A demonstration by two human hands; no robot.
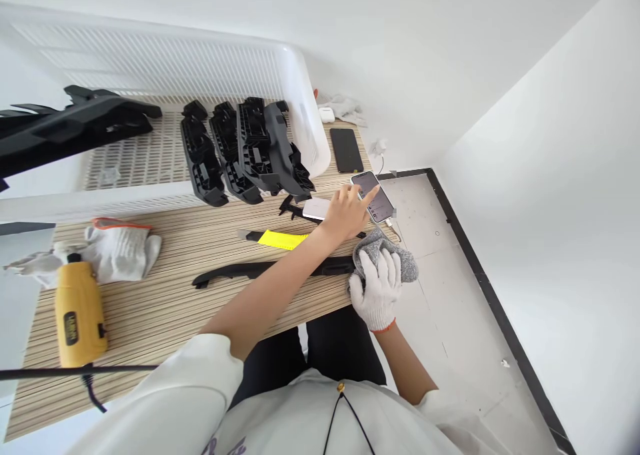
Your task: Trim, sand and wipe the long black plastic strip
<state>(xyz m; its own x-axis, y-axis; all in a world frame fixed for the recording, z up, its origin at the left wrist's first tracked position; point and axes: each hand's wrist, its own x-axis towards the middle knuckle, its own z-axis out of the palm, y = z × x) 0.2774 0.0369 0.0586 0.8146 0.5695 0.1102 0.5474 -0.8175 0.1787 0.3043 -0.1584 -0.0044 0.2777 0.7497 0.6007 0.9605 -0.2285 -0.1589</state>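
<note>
My left hand is bare and reaches across the striped table; its forefinger touches the lit screen of a phone near the table's right edge. My right hand wears a white knit glove and grips a grey cloth at the right end of a long black plastic strip lying on the table. A yellow-and-black utility knife lies just beyond my left forearm.
A white slatted crate holds several black plastic parts. A second dark phone, an earbud case, a white power bank, a yellow power tool and white gloves lie on the table.
</note>
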